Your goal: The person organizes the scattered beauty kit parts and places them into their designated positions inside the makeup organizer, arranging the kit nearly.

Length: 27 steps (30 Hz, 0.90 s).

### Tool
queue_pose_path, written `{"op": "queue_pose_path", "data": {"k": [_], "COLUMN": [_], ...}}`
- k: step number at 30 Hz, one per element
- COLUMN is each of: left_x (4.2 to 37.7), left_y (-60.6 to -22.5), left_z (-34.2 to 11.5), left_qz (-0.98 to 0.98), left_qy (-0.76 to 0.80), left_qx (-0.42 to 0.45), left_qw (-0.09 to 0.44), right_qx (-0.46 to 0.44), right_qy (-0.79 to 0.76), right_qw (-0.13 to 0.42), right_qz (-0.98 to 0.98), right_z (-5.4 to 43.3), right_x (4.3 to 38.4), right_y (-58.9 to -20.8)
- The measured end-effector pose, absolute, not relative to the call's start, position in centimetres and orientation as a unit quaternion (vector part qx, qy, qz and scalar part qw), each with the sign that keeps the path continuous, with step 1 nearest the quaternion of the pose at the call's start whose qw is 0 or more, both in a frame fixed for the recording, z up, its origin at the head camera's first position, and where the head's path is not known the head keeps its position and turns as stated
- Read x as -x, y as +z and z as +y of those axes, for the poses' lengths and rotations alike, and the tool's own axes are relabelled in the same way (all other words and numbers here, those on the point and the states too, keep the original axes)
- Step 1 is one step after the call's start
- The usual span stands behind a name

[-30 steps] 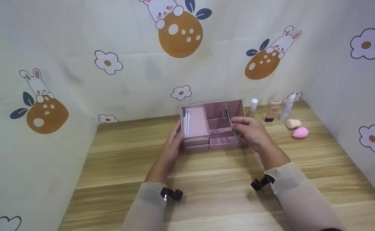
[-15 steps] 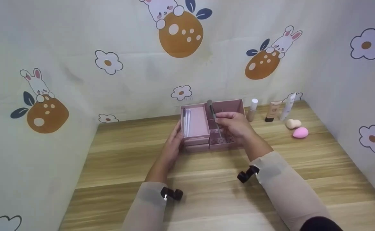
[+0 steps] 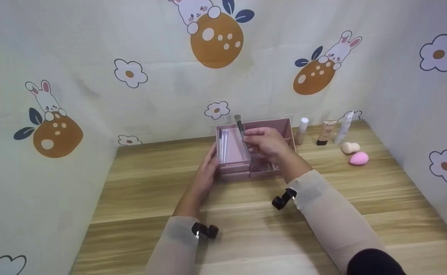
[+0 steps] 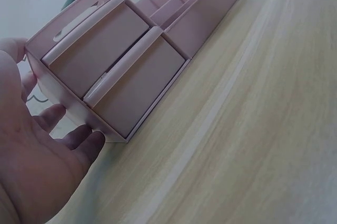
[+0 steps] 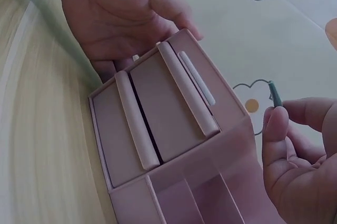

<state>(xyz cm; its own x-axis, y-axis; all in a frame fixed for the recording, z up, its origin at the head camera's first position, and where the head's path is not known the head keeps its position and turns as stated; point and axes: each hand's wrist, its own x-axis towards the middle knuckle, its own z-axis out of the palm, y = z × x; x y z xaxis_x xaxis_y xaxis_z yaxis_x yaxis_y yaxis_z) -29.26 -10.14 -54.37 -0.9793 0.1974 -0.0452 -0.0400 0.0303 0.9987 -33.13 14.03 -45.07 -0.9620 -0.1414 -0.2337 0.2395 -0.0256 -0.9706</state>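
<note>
A pink desktop organizer point(image 3: 235, 175) stands on the wooden table, with two drawers below a shallow top tray at its left and divided compartments at its right. My left hand point(image 3: 207, 170) rests against its left side; in the left wrist view the extended fingers point(image 4: 50, 116) touch that wall. My right hand point(image 3: 269, 144) pinches a green-handled makeup brush point(image 3: 240, 124) between thumb and fingers, bristles up, over the right edge of the top tray. Its handle end point(image 5: 275, 95) pokes above the fingertips in the right wrist view. Several slim sticks point(image 3: 224, 145) lie along the tray's left side.
Right of the organizer stand a white-capped bottle point(image 3: 302, 131), a beige tube with a black cap point(image 3: 326, 132) and a white tube point(image 3: 345, 127). A beige sponge point(image 3: 350, 148) and a pink sponge point(image 3: 359, 158) lie near them. Patterned cloth point(image 3: 170, 95) hangs behind.
My right hand has moved left with the makeup brush, from over the right compartments to the top tray. My left hand stays at the organizer's side.
</note>
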Motion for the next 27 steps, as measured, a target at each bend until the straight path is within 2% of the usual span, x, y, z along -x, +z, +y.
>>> {"op": "queue_pose_path", "data": {"k": [13,20,27], "left_x": [29.1,29.2,29.2], "left_y": [-54.2,-54.2,-54.4], "left_z": [-10.1,-10.1,-10.1], "left_qz": [0.709,0.719,0.716], "left_qy": [0.697,0.688,0.691], "left_qx": [-0.078,-0.061,-0.068], "left_qw": [0.076,0.069,0.07], "right_qx": [-0.033,-0.032,-0.039], "right_qy": [-0.647,-0.607,-0.561], "right_qw": [0.121,0.121,0.143], "right_qz": [0.752,0.785,0.815], "right_z": [12.4,12.2,11.9], "right_x": [34.7,34.8,34.8], "right_y": [-44.5,-44.2,-43.5]}}
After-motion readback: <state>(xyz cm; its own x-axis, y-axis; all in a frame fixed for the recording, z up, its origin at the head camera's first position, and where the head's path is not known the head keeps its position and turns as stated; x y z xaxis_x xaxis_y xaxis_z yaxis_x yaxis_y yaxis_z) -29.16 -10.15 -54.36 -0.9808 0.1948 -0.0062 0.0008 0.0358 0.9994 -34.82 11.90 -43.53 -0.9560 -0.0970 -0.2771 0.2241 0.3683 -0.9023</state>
